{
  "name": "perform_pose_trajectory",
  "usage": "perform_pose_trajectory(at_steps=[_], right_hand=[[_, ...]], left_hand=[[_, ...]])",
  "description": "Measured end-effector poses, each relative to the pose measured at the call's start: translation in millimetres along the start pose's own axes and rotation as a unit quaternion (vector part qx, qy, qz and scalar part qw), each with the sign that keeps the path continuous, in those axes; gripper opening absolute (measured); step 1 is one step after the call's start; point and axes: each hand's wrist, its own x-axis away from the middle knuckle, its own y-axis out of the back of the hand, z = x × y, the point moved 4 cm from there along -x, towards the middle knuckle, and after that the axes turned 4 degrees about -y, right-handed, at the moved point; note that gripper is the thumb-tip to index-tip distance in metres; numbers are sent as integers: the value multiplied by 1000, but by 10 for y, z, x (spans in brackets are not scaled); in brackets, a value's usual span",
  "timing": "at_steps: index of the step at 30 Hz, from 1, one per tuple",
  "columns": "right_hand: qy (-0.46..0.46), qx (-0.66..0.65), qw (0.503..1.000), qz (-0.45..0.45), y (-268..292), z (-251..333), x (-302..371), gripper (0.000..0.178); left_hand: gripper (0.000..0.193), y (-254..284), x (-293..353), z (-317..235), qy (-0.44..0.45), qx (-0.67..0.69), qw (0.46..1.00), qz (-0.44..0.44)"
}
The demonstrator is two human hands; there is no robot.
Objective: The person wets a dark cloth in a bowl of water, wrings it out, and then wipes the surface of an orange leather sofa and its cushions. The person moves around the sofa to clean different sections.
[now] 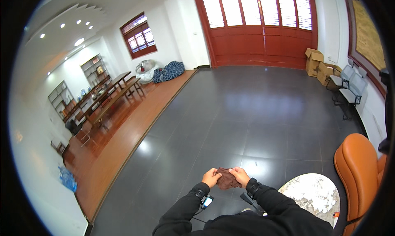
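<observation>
Black sleeves (181,211) come in from the lower edge of view, dark straps (200,192) at the wrists. Left hand (211,178) pinches the left edge of a crumpled brown cloth (226,180), thumb against fingers; right hand (241,176) pinches its right edge likewise. Cloth held between both hands, above the dark tiled floor (218,129). Right of the hands: round table (290,186) with pale mottled top, small orange item (336,214) at its right edge; orange chair (354,174) just beside that edge. Farther: grey chairs (352,92) along the floor's right edge, cardboard boxes (314,64) near its far right corner, red doors (255,46) along its far edge
</observation>
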Motion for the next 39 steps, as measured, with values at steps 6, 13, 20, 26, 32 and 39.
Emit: perform_pose_trajectory(at_steps=[6, 13, 20, 26, 32, 39], right_hand=[[-25, 101, 994, -31, 792, 474, -353, 22], [-24, 123, 977, -171, 2160, 156, -879, 18], [-101, 321, 909, -245, 3412, 330, -1298, 56], [41, 141, 976, -163, 3415, 1478, -1566, 49], [59, 99, 959, -259, 3901, 1647, -1595, 25], [224, 171, 885, -371, 5079, 1599, -1635, 13]], left_hand=[[16, -190, -1072, -99, -18, 43, 999, -24], [23, -690, -2239, -376, -73, 20, 997, 33], [21, -1527, -3536, -1083, -137, 84, 959, 233], [26, -2199, -4116, -1910, -218, -35, 907, 359], [27, -2891, -4690, -2090, -218, -118, 859, 448], [27, -3761, -5338, -2325, -251, -146, 839, 460]])
